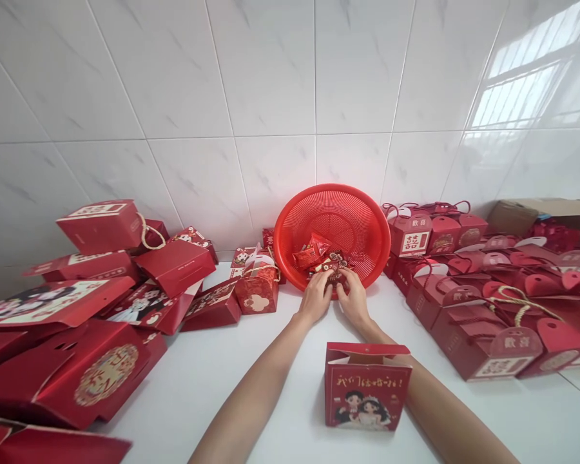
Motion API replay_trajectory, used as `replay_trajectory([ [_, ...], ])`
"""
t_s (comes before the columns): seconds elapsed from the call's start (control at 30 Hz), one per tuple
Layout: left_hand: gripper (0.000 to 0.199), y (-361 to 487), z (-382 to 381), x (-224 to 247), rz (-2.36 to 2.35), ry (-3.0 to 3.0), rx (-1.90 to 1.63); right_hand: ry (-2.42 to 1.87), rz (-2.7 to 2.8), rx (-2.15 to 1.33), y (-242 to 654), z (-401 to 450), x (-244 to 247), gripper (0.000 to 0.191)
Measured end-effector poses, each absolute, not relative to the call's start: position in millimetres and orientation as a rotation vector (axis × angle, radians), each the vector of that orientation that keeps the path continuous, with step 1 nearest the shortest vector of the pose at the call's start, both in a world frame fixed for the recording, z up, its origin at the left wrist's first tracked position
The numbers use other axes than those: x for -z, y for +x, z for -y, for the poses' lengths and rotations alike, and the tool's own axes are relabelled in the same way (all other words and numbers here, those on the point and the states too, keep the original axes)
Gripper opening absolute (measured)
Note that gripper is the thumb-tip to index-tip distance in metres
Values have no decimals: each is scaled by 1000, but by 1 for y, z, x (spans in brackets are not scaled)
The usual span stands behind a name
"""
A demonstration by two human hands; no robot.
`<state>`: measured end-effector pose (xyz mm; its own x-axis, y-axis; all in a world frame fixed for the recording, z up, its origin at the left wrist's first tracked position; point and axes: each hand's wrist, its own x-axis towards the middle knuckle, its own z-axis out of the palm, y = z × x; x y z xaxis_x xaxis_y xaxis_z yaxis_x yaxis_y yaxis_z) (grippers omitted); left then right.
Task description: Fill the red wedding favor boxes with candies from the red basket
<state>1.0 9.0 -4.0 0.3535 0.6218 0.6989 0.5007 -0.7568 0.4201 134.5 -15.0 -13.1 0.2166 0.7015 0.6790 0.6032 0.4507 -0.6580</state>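
Got L hand and R hand close together over the near rim of a red plastic basket, w/ fingers curled and tips on small dark-red packets inside. Can't tell from here whether actually gripping one or just touching, tbh, same for both sides. Can see shiny red packets in the basket too, just behind. Tilted toward the cam, btw, in front of the tiled wall.

Also got an open red box standing on the white table, nearer the cam and by the R forearm, w/ a cartoon bride + groom on the front. Piled up on the L: red gift boxes, some tipped over. Packed in rows on the R: more red boxes, some w/ cord handles, plus a cardboard box behind.
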Motion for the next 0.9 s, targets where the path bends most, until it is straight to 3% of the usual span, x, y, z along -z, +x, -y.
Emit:
replay_trajectory([
  [0.13,42,1,-11,8,-1182,2346,-1525,-1193,1417,-143,135,15,10,39],
  [0.47,72,4,-11,11,-1228,2260,-1510,-1108,1537,-181,134,16,1,35],
  [0.57,62,3,-9,7,-1267,2138,-1573,-1204,1608,-72,136,13,-2,33],
  [0.7,32,1,-8,2,-1225,2129,-1566,-1288,1712,22,140,7,-3,30],
  [0.9,32,-1,-10,1,-1102,2133,-1581,-1225,1687,-173,143,10,-5,22],
])
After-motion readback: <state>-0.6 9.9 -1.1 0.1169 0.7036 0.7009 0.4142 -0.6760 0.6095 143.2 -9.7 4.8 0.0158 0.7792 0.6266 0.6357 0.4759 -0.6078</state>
